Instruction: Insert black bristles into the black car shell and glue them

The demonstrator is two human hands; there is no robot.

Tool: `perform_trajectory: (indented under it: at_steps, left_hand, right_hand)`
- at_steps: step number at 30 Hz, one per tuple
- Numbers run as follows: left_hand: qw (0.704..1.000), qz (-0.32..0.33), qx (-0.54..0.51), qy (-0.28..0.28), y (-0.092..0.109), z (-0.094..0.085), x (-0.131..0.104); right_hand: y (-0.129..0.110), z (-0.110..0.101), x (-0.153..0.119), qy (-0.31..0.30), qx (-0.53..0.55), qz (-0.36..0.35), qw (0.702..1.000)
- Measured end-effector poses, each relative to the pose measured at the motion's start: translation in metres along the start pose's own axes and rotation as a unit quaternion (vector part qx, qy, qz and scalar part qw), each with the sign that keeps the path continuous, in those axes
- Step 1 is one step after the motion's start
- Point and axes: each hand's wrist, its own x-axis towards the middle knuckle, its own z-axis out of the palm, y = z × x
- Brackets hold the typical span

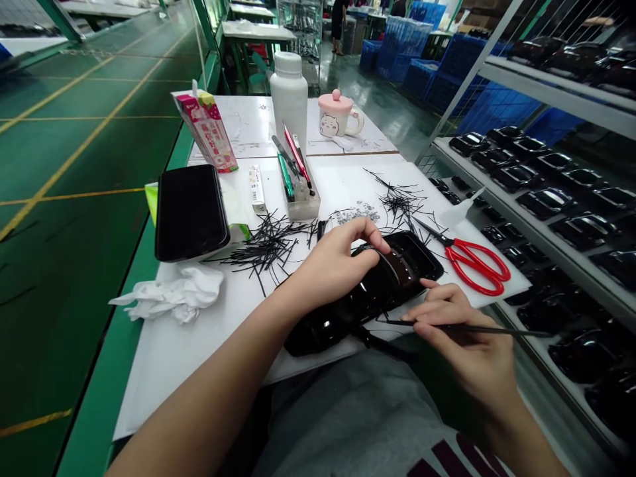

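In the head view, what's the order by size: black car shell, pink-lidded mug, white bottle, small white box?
1. Black car shell, partly covered by the left hand and nearest the camera
2. White bottle
3. Pink-lidded mug
4. Small white box

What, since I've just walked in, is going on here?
A person's left hand rests on a glossy black car-shaped shell, while the right hand holds a slim dark tool, its tip by the shell's near edge. Thin black strips lie piled on the white tabletop, red-handled scissors to the right.
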Motion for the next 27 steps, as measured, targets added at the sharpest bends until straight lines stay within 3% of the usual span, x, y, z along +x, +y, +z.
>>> perform_trajectory:
  at_steps: [7,27]
  left_hand:
    - [0.999,-0.014,-0.011,0.026,0.000,0.005,0.001]
    - [0.999,-0.009,-0.020,0.025,-0.003,0.006,0.002]
  right_hand:
    - [0.008,0.009,-0.008,0.020,-0.040,-0.040,0.998]
    - [0.010,0.010,-0.008,0.012,-0.100,-0.045,0.994]
